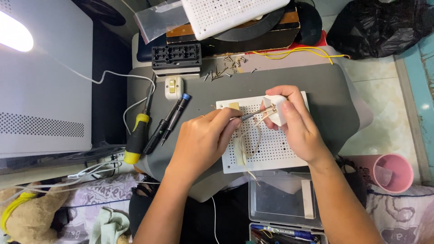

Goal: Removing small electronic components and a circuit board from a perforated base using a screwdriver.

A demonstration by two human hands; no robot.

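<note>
Nearest the camera, both forearms rise from the bottom edge and meet over a white perforated board (275, 149) that lies flat on the grey counter (325, 86). The left hand (205, 135) is curled with its knuckles up, its grip clenched round a thin metal tool (252, 114), probably a small screwdriver, though its handle is hidden inside the fist. The tool's shaft lies nearly level and points right and slightly away, so its long axis runs straight from the left grip toward the white plug (276, 108). The right hand (296, 124) holds that plug just above the board's far edge, thumb on the near side and fingers wrapped over the top, a firm pinch with the open face turned left toward the tool tip. The tip sits at that face, among pale wires (253, 140) that loop down from the plug across the board; whether it touches a screw cannot be told. So the plug lies immediately right of the left grip and inside the right one, the two hands almost touching. Left of them, apart, lie a yellow-handled screwdriver (135, 135) and a black pen-like tool (174, 117). Farther off are a small white switch (172, 86), scattered screws (226, 68) and a black terminal block (177, 56).
</note>
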